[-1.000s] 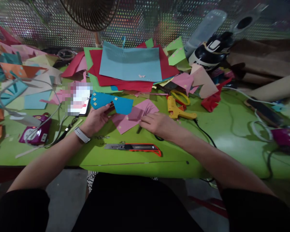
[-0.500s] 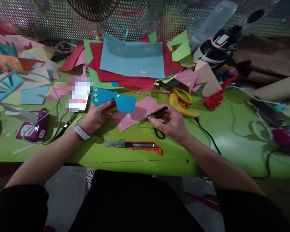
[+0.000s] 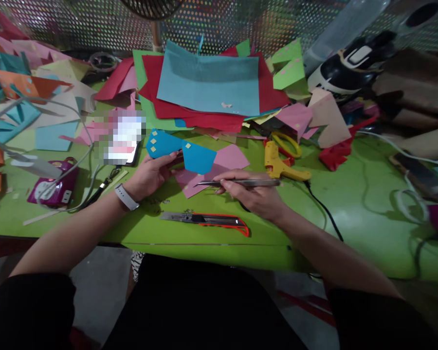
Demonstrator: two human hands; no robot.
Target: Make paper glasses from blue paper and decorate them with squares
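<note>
- head cam: L hand (image 3: 151, 176) has blue paper (image 3: 200, 159) pinched w/ thumb, other fingers curled
- R hand (image 3: 255, 194) fingers closed on slim metal tool (image 3: 255, 183), tip pointing L over pink paper (image 3: 233, 156)
- blue paper's above the table (image 3: 138, 228), partly covering pink paper in view
- cutter (image 3: 204, 219) nearer the body, yellow glue gun (image 3: 277, 164) off R

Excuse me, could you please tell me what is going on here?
The person's left hand holds a blue paper cutout bearing small pale squares. The right hand holds what look like tweezers, their tip over pink paper on the green table. A utility knife lies on the near side; a yellow glue gun rests to the right.
</note>
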